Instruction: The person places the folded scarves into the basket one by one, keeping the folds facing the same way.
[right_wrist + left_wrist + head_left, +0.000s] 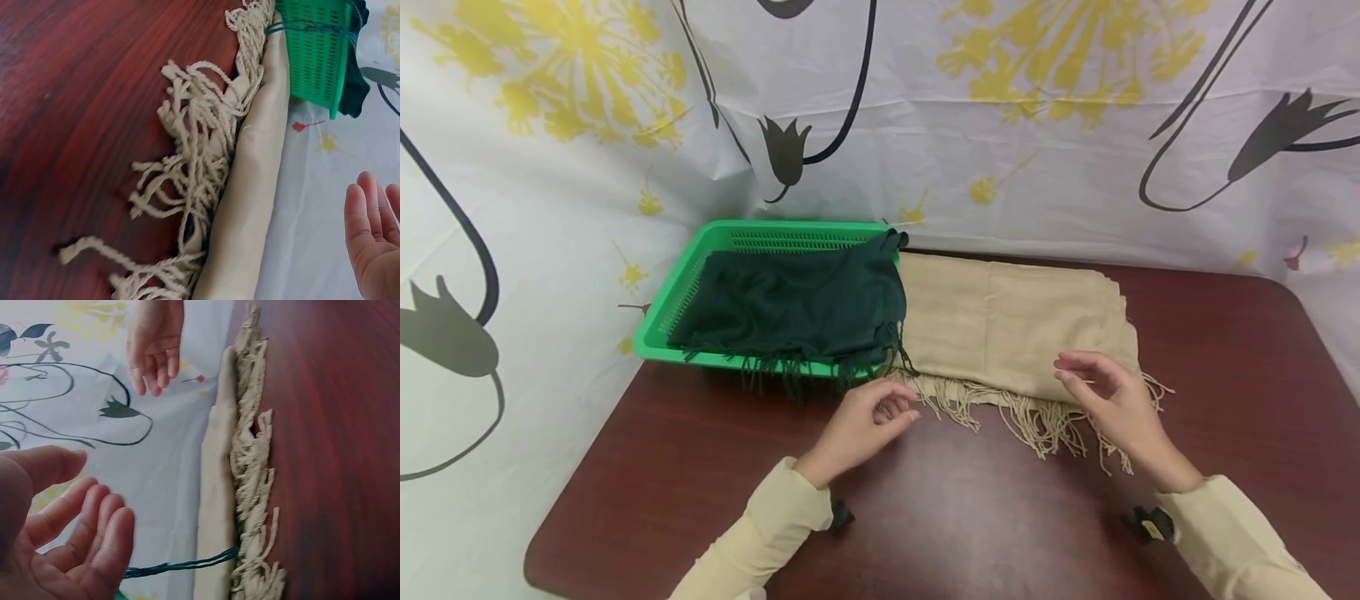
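A folded beige fringed scarf (1015, 321) lies flat on the table, its tassels spread toward the front. To its left, a folded dark green scarf (797, 300) rests in a green plastic basket (655, 333), with its fringe hanging over the front rim and right end. My left hand (861, 421) hovers near the basket's front right corner, fingers loosely bent and holding nothing. Above the beige scarf's right front part is my right hand (1112, 404), likewise holding nothing. In the left wrist view, dark green strands (181, 564) cross the beige scarf's edge.
The dark red-brown wooden table (715, 475) has a rounded right back corner. A white cloth (1037, 183) with yellow and grey flower prints hangs behind and to the left. Dark wrist-worn devices (1150, 525) show beneath both sleeves.
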Tool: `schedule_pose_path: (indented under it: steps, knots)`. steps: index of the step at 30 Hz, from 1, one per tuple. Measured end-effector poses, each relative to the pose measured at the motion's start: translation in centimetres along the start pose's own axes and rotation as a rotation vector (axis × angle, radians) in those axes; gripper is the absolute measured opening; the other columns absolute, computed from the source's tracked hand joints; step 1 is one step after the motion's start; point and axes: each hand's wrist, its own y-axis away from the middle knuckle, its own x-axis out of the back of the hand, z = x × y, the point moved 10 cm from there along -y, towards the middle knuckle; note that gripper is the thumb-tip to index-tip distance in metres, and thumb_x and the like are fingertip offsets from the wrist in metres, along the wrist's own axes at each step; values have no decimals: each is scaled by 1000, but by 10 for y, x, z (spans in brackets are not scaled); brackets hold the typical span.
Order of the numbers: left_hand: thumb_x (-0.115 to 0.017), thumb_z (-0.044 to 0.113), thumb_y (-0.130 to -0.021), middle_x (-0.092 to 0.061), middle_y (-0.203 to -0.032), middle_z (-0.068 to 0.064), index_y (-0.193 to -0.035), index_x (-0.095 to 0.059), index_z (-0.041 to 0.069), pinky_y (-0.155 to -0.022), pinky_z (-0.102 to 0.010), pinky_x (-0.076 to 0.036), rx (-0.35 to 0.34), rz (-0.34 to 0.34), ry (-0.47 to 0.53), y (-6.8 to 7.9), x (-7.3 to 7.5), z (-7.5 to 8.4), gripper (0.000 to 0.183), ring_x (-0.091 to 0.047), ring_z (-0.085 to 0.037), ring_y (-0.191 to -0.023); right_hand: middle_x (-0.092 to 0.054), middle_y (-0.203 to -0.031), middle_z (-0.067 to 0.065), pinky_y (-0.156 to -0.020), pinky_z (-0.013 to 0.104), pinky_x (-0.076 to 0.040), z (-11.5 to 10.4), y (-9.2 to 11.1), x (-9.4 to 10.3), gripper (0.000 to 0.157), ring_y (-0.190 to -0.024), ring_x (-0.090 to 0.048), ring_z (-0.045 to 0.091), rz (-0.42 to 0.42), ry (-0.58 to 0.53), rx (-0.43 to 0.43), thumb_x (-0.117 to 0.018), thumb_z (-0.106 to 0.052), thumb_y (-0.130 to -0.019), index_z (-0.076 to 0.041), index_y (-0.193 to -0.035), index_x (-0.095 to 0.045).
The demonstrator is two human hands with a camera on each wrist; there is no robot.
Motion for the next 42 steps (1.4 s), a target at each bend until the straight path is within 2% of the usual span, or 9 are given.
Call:
schedule_pose_path:
  steps: [5,10,12,17,20,24,28,35,42]
  knots:
    - [-64,12,-81,-56,-94,-6,-102,-60,5,-69,-21,-48,-1,-80,-29,-4,-18,-6,22,-57,-13,-80,-64,-99,0,-69,12,-44,38,5,11,26,-89,-58,3,-4,8,2,-61,-5,-83,0,-109,-60]
    - [-65,16,-81,-53,-101,-6,-108,-58,7,-77,-27,-45,-39,-72,-133,-9,-24,-9,30,-54,-21,-88,-64,-98,2,-69,12,-44,21,6,17,25,-88,-58,2,10,35,-34,-60,-2,-82,5,-106,-59]
    - [-65,19,-81,-52,-102,-4,-109,-57,8,-78,-28,-43,-50,-63,-184,-12,-27,-11,31,-52,-22,-90,-64,-98,3,-69,12,-44,27,6,19,25,-89,-59,3,7,27,-34,-59,-1,-83,5,-107,-58]
    - [-65,17,-81,-53,-103,-5,-110,-57,8,-75,-27,-41,-38,-21,-191,-21,-30,-18,32,-51,-22,-89,-62,-105,9,-71,14,-45,99,11,29,29,-93,-59,10,21,11,-23,-59,-4,-84,-5,-113,-59]
    - [-65,12,-80,-54,-102,-6,-109,-58,7,-77,-29,-42,-33,7,-150,-27,-29,-19,30,-52,-23,-90,-62,-104,10,-72,15,-46,113,11,33,30,-92,-59,11,35,50,-47,-61,-7,-83,-7,-113,-59]
    - [-64,14,-81,-52,-103,-4,-109,-58,8,-78,-28,-43,-29,7,-163,-32,-32,-21,29,-52,-21,-92,-63,-101,4,-71,13,-45,106,9,35,29,-90,-59,7,19,65,-53,-61,-11,-84,-4,-112,-59]
    - [-63,19,-83,-50,-104,-3,-112,-57,11,-73,-24,-41,14,-14,-204,-36,-37,-26,31,-49,-19,-87,-63,-101,-3,-72,10,-42,95,6,34,30,-90,-58,1,-17,83,-77,-61,-11,-84,-2,-113,-58]
    - [-61,21,-84,-44,-110,-5,-115,-55,15,-78,-28,-41,114,-21,-188,-41,-40,-38,32,-50,-19,-93,-64,-93,-6,-69,6,-40,54,4,32,29,-84,-55,-8,-24,57,-138,-59,-6,-84,6,-110,-55]
    - [-58,22,-85,-40,-116,-4,-118,-51,13,-80,-31,-41,159,16,-144,-48,-40,-47,35,-46,-20,-102,-60,-93,-13,-64,8,-41,49,6,36,34,-82,-48,-13,-72,219,-192,-57,-14,-87,5,-114,-52]
